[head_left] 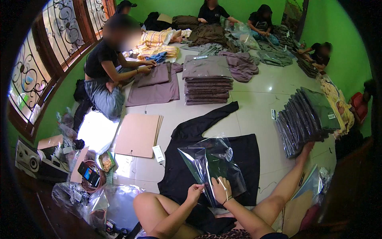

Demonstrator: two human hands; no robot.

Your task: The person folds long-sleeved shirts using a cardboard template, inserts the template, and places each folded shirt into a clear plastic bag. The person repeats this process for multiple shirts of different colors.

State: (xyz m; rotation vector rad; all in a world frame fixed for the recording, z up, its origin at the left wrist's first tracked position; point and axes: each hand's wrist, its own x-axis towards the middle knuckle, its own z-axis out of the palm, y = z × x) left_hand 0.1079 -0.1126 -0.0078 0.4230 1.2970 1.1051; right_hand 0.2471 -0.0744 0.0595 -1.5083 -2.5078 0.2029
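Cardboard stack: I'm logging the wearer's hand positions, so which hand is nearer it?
Left: the left hand is nearer the cardboard stack, to its lower right; the right hand is farther right.

Left hand [195,193] curled near right hand [221,191]

A plastic bag [234,175] is over the shirt [247,149] on the floor [254,105]; cardboard [137,130] lies left, one clothes stack [207,89] behind, another stack [300,121] right.
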